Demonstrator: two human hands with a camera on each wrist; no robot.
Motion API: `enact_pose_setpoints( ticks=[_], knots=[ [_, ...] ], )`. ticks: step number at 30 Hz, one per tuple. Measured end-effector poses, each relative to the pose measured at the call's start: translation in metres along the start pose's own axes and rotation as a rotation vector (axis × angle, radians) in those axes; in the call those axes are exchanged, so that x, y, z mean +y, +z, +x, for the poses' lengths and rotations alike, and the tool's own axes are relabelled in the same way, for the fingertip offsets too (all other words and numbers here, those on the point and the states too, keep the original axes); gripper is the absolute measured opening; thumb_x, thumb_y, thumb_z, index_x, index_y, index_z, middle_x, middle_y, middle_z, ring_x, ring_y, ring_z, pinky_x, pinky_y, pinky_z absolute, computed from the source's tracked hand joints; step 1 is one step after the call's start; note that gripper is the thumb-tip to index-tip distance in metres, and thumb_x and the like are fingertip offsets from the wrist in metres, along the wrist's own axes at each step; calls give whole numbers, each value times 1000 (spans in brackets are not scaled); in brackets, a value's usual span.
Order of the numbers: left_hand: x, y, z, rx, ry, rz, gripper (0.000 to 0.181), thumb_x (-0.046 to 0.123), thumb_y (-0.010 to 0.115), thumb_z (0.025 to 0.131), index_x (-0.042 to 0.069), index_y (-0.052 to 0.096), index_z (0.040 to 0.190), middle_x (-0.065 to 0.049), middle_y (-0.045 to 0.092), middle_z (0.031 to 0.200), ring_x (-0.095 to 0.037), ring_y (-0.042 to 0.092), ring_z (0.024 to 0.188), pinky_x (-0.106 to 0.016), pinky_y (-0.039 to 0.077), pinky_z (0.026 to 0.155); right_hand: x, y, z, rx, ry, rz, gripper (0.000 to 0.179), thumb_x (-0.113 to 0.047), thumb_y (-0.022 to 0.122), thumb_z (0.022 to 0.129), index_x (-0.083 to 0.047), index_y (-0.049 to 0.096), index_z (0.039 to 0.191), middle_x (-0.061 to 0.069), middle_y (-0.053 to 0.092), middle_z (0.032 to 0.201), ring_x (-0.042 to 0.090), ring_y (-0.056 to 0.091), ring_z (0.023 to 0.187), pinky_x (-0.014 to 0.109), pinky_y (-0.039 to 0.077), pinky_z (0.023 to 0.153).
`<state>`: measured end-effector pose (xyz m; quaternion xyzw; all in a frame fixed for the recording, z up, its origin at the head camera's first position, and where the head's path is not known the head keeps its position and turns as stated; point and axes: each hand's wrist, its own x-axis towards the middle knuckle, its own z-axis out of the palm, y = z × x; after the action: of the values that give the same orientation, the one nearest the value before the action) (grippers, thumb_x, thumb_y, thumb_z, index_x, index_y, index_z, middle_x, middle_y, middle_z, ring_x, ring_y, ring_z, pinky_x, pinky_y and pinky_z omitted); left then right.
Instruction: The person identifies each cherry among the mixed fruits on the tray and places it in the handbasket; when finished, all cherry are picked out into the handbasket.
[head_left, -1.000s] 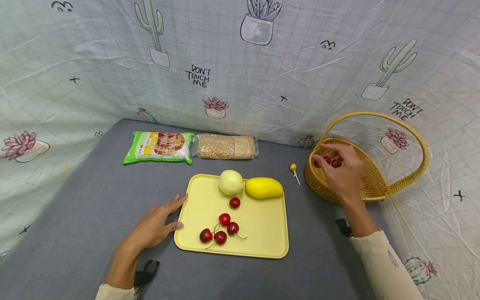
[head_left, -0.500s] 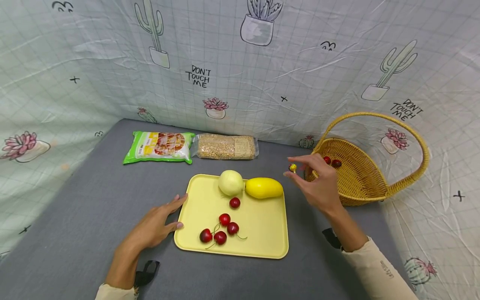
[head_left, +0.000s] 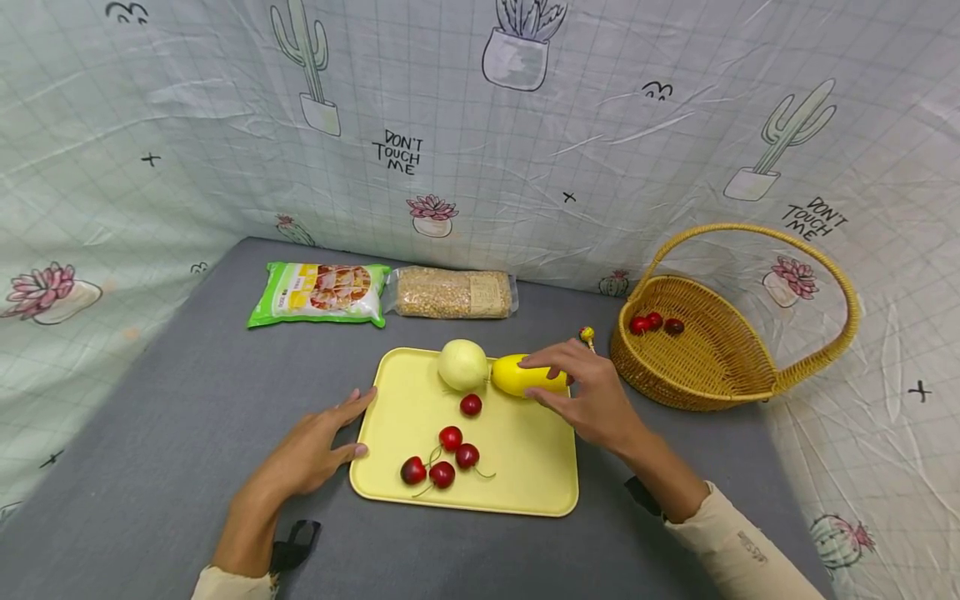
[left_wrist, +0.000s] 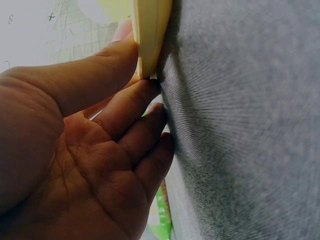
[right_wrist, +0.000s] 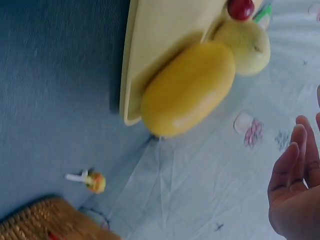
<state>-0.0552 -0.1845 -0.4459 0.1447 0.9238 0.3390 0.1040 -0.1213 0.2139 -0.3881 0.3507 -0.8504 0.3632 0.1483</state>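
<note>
My right hand hovers over the right side of the yellow tray, its fingers apart and holding nothing. In the head view it overlaps a yellow mango; the right wrist view shows the hand apart from the mango. A pale round fruit sits left of the mango, with one cherry just below. Several more cherries with stems lie nearer the front. My left hand touches the tray's left edge with loosely extended fingers, its thumb against the rim.
At the right stands a wicker basket with a tall handle and three dark red cherries inside. A small lollipop lies between tray and basket. A green-edged food bag and a grain pack lie by the curtain.
My right hand has moved left from above the basket, past the lollipop, to over the tray's right side. The cherries in the basket are now uncovered. My left hand has stayed put.
</note>
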Motion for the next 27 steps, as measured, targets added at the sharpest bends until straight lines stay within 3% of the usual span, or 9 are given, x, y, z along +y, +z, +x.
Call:
enact_pose_setpoints(
  ticks=[6,18,22,27],
  knots=[
    [0,0,1,0,-4,-3,81,14,80,95,9,39,165,-30,39,165,-53,43,149,-72,41,114,-6,20,-1,-88,8,-3,36,-17,91,86,-22,80,119,-4,79,114,18,63,85,32,54,66],
    [0,1,2,-3,-8,7,81,14,80,95,9,40,165,-30,39,165,-53,43,149,-71,41,114,-12,46,-1,-233,66,25,34,-15,89,88,-15,80,121,-2,78,121,22,72,91,41,63,76],
    [0,1,2,-3,-7,4,81,14,80,95,9,40,165,-30,39,165,-53,43,150,-71,41,115,-12,54,-1,-282,105,12,35,-14,88,89,-17,79,123,-3,78,121,17,70,87,39,61,77],
    [-1,1,2,-4,-7,2,81,14,80,95,10,39,165,-29,39,165,-53,43,150,-71,41,115,-14,61,1,-340,129,-22,35,-14,86,90,-18,78,124,-3,79,119,15,68,85,28,56,75]
  ],
)
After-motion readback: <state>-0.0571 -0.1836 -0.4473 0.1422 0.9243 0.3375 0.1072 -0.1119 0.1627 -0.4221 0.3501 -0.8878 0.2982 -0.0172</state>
